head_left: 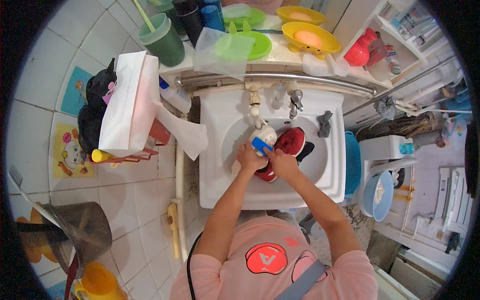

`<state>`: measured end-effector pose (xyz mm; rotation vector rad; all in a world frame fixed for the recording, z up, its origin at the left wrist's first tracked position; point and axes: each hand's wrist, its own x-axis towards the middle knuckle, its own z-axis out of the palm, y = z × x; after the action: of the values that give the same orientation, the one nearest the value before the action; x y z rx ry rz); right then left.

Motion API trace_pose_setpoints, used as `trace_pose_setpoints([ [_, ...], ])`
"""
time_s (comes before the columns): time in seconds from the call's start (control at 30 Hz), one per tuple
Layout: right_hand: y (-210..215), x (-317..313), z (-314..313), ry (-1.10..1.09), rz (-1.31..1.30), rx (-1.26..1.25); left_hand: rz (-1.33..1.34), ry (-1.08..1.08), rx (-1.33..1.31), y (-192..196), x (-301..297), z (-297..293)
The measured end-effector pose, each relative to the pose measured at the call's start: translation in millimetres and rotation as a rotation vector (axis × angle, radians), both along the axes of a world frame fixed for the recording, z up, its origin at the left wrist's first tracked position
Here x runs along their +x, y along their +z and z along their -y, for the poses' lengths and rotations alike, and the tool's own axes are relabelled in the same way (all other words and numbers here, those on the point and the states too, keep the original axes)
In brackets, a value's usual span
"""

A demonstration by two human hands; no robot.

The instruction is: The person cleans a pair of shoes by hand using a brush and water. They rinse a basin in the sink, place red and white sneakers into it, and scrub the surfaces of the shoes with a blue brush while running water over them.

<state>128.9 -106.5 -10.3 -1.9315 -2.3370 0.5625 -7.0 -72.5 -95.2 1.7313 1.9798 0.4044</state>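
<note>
Red-and-black fabric shoe (290, 142) lies in the white ceramic sink (330, 175); right hand (282, 165) grips it at six o'clock, left hand (248, 158) clasps a blue scrub brush (260, 145) at nine o'clock.

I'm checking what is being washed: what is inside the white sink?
In the sink lie a red shoe and a white one, under a blue brush. Both hands cover the rest.

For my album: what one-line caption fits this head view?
Both hands, left hand and right hand, work a blue brush over shoes in a white sink.
</note>
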Motion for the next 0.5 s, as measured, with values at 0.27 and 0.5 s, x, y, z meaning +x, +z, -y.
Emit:
trace_pose_setpoints([
  [0.27,-17.5,-8.4,-20.4,-0.201,-0.035,-0.010,0.024,-0.018,0.000,-8.3,1.3,1.3],
  [0.5,-31.0,2.3,-23.0,-0.343,-0.186,0.089,0.054,-0.020,-0.066,0.0,3.4,2.3],
])
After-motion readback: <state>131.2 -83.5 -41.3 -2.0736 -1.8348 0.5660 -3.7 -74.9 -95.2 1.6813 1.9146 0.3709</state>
